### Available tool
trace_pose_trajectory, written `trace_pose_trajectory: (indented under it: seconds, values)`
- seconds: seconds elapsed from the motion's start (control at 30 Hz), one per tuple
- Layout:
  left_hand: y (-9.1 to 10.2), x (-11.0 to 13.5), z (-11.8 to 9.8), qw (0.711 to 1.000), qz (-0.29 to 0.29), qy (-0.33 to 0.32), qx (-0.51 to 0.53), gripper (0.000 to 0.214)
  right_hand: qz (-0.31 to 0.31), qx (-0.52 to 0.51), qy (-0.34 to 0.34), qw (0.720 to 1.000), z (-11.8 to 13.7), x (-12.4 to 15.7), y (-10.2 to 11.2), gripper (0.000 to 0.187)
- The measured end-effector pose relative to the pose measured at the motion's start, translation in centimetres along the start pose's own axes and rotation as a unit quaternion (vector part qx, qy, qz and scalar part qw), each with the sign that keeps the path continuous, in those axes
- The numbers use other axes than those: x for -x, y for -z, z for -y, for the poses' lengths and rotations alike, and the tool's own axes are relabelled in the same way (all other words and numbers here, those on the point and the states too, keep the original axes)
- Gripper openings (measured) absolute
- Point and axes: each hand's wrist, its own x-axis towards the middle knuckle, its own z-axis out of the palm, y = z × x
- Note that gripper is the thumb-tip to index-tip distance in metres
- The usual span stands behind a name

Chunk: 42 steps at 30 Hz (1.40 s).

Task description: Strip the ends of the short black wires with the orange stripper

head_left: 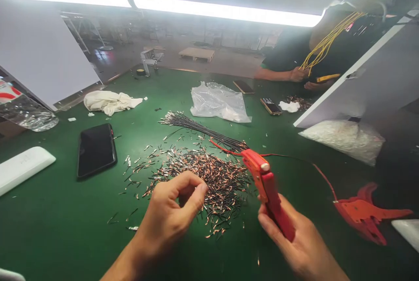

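My right hand is wrapped around the red handles of a wire stripper, its head tilted up and to the left. My left hand is closed, thumb and forefinger pinched over the near side of a pile of wire offcuts with black insulation and copper ends. Whatever is between those fingertips is too small or hidden to make out. Behind the pile lies a bundle of black wires with bare ends at the left. A thin red cord runs to a second red wire stripper at the right.
Left on the green table are a phone, a white case, a bottle and a cloth. A plastic bag lies farther back. Across the table, a co-worker's hand holds yellow wires.
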Motion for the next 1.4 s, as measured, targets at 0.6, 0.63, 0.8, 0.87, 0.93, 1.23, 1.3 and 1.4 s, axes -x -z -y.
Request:
trace_pose_trajectory:
  seconds: [0.6, 0.63, 0.8, 0.87, 0.93, 1.23, 1.3, 1.4]
  values:
    - [-2.7, 1.1, 1.5, 0.929, -0.029, -0.288, -0.232, 0.016, -0.158, 0.108, 0.238, 0.952, 3.1, -0.9, -2.1, 0.027]
    - [-2.8, 1.1, 1.6, 0.930, -0.019, -0.289, -0.227, 0.016, -0.138, 0.068, 0.241, 0.958, 3.7, -1.0, -2.3, 0.026]
    - [-3.0, 1.4, 2.1, 0.936, 0.005, -0.297, -0.189, 0.019, -0.145, 0.020, 0.222, 0.964, 5.4, -1.9, -2.6, 0.012]
    - [-3.0, 1.5, 2.2, 0.939, 0.006, -0.293, -0.180, 0.020, -0.160, 0.021, 0.217, 0.963, 5.6, -2.1, -2.6, 0.012]
    - [-3.1, 1.7, 2.4, 0.940, 0.013, -0.292, -0.178, 0.022, -0.169, 0.022, 0.218, 0.961, 5.8, -2.2, -2.7, 0.012]
    - [-2.9, 1.1, 1.6, 0.934, 0.008, -0.308, -0.181, 0.016, -0.173, 0.072, 0.248, 0.950, 6.1, -2.5, -3.4, 0.014]
    - [-3.1, 1.2, 1.5, 0.937, 0.008, -0.300, -0.178, 0.015, -0.151, 0.047, 0.220, 0.963, 6.1, -2.7, -3.4, 0.015]
    - [-3.4, 1.6, 1.6, 0.945, 0.007, -0.278, -0.172, 0.014, -0.103, -0.045, 0.130, 0.985, 6.5, -2.8, -3.2, 0.013]
